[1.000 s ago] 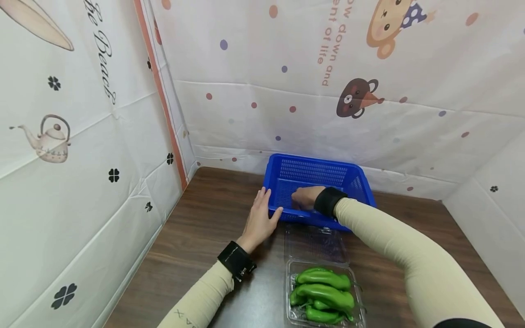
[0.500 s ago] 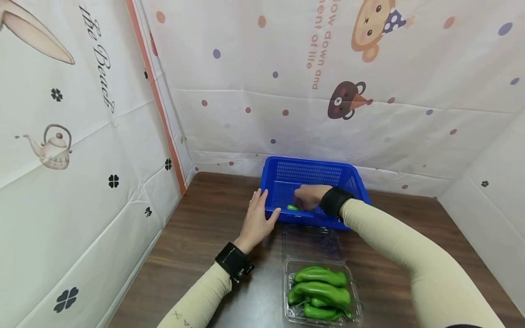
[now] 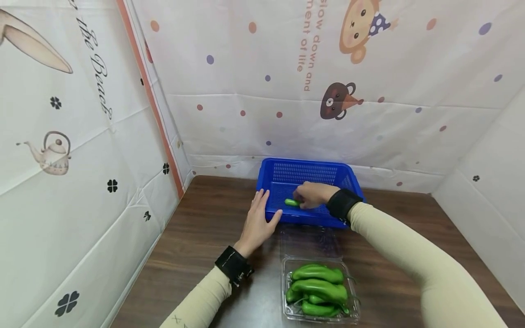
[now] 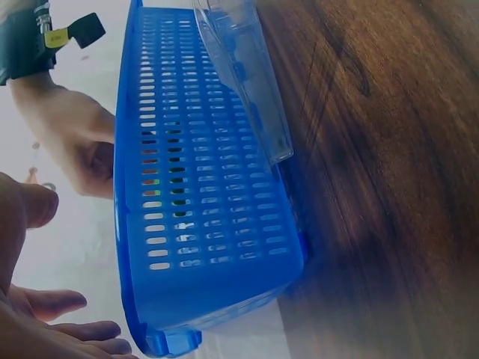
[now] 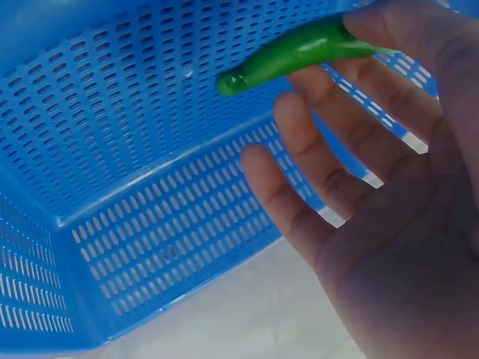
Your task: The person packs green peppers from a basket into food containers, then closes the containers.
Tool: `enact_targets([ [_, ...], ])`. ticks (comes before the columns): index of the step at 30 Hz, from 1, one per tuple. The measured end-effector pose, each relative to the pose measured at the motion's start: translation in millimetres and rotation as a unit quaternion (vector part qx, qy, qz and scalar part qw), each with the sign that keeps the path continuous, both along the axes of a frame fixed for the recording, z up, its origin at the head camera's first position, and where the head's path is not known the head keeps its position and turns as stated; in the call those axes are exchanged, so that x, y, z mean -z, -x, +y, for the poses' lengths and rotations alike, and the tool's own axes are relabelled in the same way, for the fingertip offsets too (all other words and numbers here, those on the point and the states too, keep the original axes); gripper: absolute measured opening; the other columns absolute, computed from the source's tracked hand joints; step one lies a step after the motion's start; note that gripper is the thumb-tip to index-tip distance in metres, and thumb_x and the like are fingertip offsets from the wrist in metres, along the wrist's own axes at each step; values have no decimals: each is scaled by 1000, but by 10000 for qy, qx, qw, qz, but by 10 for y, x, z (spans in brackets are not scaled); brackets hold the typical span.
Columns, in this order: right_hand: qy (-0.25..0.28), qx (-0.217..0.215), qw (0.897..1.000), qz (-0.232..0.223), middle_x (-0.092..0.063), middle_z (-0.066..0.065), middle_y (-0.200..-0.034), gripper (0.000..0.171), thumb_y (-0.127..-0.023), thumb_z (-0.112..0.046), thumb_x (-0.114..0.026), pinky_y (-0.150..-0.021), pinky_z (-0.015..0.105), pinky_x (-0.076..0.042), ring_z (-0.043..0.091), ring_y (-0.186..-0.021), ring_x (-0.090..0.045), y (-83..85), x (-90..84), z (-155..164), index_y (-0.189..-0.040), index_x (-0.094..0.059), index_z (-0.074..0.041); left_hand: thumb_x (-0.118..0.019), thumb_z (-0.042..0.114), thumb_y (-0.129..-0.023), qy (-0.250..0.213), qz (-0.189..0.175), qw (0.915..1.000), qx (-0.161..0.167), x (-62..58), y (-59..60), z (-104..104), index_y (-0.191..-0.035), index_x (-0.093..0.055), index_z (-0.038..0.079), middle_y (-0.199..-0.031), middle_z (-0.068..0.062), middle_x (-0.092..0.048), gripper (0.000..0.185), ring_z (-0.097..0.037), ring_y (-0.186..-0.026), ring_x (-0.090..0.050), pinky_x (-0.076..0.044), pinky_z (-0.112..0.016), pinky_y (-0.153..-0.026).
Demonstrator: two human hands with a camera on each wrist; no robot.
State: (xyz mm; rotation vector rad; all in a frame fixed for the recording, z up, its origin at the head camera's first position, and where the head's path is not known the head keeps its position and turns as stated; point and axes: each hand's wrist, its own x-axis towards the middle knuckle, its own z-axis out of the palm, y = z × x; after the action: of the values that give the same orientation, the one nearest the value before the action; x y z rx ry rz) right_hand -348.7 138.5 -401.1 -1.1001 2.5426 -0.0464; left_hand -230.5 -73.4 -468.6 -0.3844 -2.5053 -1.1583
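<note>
My right hand (image 3: 316, 195) is inside the blue plastic basket (image 3: 316, 220) and pinches a green pepper (image 3: 290, 202) between thumb and fingers. In the right wrist view, the thumb presses the stem end of this pepper (image 5: 299, 52), and its tip points away from the palm over the basket's mesh. My left hand (image 3: 256, 223) lies along the basket's front left corner, fingers straight and thumb spread. The left wrist view has that hand (image 4: 37, 321) beside the basket's rim; whether it touches cannot be told. The other hand (image 4: 67, 134) shows beyond the basket's side wall.
Near the front stands a clear plastic box (image 3: 353, 314) with several green peppers (image 3: 317, 289) in it. Its transparent lid (image 3: 309, 243) lies folded back toward the basket. Printed white cloth (image 3: 229, 127) hangs behind and along both sides of the brown wooden table (image 3: 205, 218).
The right hand has risen slightly inside the basket, and the pepper in its fingers has come into sight. The left hand has stayed at the basket's corner; the head view has shifted a little.
</note>
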Motion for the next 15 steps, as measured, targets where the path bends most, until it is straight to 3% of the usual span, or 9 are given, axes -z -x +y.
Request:
enact_targets([
  [6, 258, 54, 9996, 93, -62, -3, -81, 10, -96, -13, -70, -64, 28, -48, 12, -67, -52, -72, -47, 42, -105, -72, -12, -68, 32, -100, -104, 78, 9999, 91, 14, -19, 26, -156, -39, -1, -163, -19, -33, 71, -39, -153, -26, -29, -54, -120],
  [15, 587, -292, 9971, 375, -61, -4, -82, 8, -98, -13, -68, -65, 30, -48, 11, -68, -52, -170, -131, 143, -105, -71, -11, -68, 33, -100, -202, 107, 9993, 297, 2, -53, 29, -157, -37, -1, -164, -20, -32, 73, -39, -153, -25, -27, -55, -120],
])
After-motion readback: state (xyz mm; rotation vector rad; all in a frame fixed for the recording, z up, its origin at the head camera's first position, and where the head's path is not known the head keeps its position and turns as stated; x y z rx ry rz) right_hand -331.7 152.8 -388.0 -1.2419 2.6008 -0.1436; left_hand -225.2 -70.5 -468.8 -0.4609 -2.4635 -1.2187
